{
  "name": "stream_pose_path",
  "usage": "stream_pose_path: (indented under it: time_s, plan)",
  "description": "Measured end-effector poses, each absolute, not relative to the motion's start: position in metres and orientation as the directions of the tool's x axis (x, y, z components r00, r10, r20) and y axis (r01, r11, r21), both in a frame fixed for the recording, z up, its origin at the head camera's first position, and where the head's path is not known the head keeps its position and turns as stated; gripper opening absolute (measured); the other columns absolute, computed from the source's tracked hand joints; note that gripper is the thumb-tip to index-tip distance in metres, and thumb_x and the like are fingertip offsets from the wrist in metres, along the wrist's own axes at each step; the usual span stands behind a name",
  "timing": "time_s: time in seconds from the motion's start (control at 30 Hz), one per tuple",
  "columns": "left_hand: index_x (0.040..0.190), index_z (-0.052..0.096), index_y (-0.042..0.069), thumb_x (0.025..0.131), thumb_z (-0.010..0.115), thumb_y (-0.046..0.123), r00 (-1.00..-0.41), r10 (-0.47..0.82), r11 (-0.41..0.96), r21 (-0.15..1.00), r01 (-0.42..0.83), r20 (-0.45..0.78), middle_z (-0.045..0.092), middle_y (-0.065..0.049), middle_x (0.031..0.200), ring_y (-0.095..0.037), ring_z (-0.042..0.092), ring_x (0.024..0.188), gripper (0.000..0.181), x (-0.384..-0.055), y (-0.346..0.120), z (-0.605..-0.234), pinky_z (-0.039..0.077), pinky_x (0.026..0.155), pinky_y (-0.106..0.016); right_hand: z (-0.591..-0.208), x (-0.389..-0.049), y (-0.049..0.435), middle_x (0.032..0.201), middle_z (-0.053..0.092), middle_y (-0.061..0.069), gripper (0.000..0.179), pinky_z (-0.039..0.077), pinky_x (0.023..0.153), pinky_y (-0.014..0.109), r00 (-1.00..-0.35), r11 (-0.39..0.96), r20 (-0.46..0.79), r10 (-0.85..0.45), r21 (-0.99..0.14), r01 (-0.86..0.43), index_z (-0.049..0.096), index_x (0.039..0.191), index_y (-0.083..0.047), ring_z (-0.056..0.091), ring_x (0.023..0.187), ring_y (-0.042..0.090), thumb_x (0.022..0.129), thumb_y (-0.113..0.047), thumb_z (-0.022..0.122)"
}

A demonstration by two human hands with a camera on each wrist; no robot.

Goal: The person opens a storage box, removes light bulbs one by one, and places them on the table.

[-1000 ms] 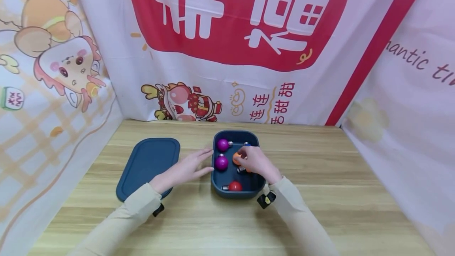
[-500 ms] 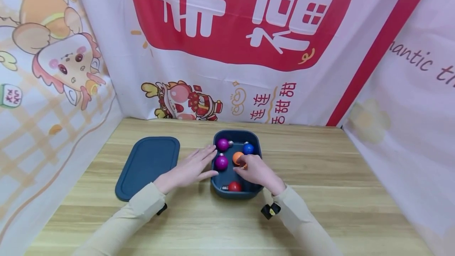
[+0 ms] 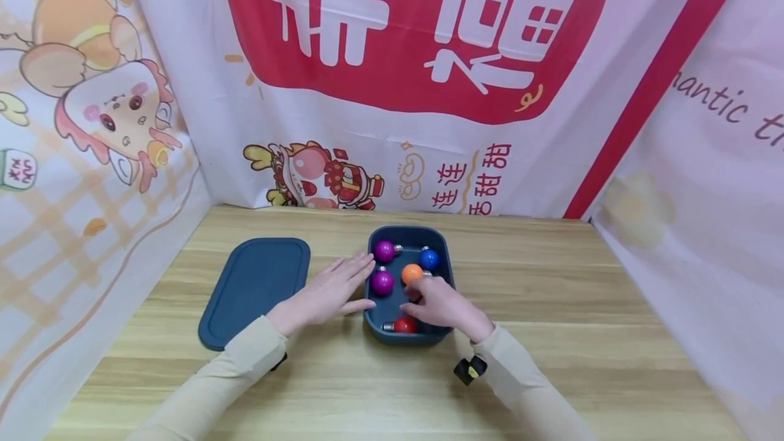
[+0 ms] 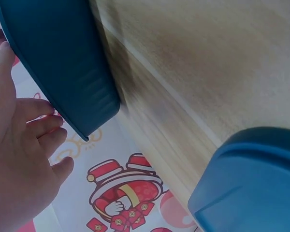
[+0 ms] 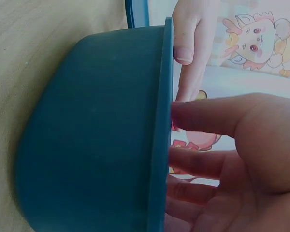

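Note:
A dark blue box point(image 3: 407, 337) holds several small round bulbs. Two purple bulbs point(image 3: 382, 282) lie along its left side, a blue bulb point(image 3: 429, 259) at the far right, an orange bulb point(image 3: 412, 274) mid-box and a red bulb point(image 3: 405, 324) near the front. My left hand point(image 3: 324, 293) rests its extended fingers and thumb against the left rim. My right hand point(image 3: 444, 301) reaches over the right rim, thumb and forefinger bent down just in front of the orange bulb. In the right wrist view the box wall point(image 5: 96, 125) hides its fingertips, so any grip is unclear.
The flat blue lid point(image 3: 260, 284) lies left of the box on the wooden table point(image 3: 551, 359). Printed cloth point(image 3: 404, 101) hangs behind the table and along both sides.
My right hand has drawn back toward the front of the box, uncovering the blue bulb and the orange bulb's base. An orange patch under that hand is now hidden. My left hand shifted slightly right.

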State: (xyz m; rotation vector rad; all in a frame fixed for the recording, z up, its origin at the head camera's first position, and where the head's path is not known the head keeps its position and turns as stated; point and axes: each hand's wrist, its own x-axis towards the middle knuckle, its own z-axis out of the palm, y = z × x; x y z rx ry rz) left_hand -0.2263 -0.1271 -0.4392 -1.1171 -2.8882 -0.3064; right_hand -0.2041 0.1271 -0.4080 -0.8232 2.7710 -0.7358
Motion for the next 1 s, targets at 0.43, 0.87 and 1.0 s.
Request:
stream_pose_path:
  time_s: [0.43, 0.87, 1.0]
  plan:
    - [0.154, 0.035, 0.005, 0.098, 0.05, 0.057, -0.732, 0.666, 0.724, 0.116, 0.68, 0.141, 0.032, -0.014, 0.162, -0.029, 0.028, 0.152, 0.078, -0.2269, -0.1287, -0.447, 0.025, 0.124, -0.053, -0.4127, -0.2086, 0.128, 0.101, 0.074, 0.012, 0.033, 0.058, 0.076, 0.025, -0.745, 0.701, -0.134, -0.654, -0.478, -0.529, 0.069, 0.112, 0.0, 0.067, 0.084, 0.019, 0.091, -0.025, 0.073]
    - [0.153, 0.037, 0.004, 0.097, 0.056, 0.053, -0.731, 0.664, 0.72, 0.128, 0.682, 0.16, 0.033, -0.016, 0.161, -0.03, 0.03, 0.151, 0.076, -0.2248, -0.1272, -0.4474, 0.027, 0.124, -0.052, -0.4179, -0.2085, 0.1293, 0.089, 0.07, 0.001, 0.025, 0.049, 0.065, 0.015, -0.718, 0.694, -0.182, -0.672, -0.493, -0.525, 0.072, 0.106, -0.006, 0.054, 0.074, 0.006, 0.091, -0.026, 0.073]
    - [0.153, 0.037, 0.006, 0.097, 0.055, 0.053, -0.732, 0.662, 0.722, 0.124, 0.681, 0.163, 0.033, -0.015, 0.161, -0.029, 0.031, 0.151, 0.076, -0.2254, -0.1263, -0.4474, 0.026, 0.124, -0.052, -0.4186, -0.209, 0.1307, 0.086, 0.068, -0.002, 0.021, 0.049, 0.063, 0.015, -0.714, 0.68, -0.177, -0.677, -0.522, -0.515, 0.072, 0.101, -0.008, 0.054, 0.072, 0.005, 0.09, -0.025, 0.073]
